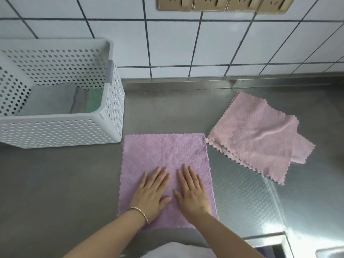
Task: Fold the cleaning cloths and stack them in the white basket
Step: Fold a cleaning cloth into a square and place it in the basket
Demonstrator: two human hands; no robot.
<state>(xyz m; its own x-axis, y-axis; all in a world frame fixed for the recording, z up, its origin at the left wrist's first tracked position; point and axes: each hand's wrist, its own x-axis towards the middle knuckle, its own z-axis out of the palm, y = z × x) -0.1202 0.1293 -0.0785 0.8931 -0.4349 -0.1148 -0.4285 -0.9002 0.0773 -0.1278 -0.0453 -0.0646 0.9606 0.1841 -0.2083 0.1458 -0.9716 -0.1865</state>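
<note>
A person presses both palms, left hand (151,192) and right hand (192,192), fingers spread and gripping nothing, flat on a purple cloth (165,155) at the steel counter's (65,183) near edge, seemingly smoothing it for folding. Two pink cloths (255,135) lie overlapped toward the right, unfolded. The white basket (74,131), back left against the tiled wall (176,43), holds roughly three folded cloths (81,101).

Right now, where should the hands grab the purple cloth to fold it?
Probably the two near corners. The purple cloth lies flat and square on the steel counter, with the left hand and right hand pressed flat near that edge. Pinch each corner from its own side, then carry it toward the far edge.
</note>
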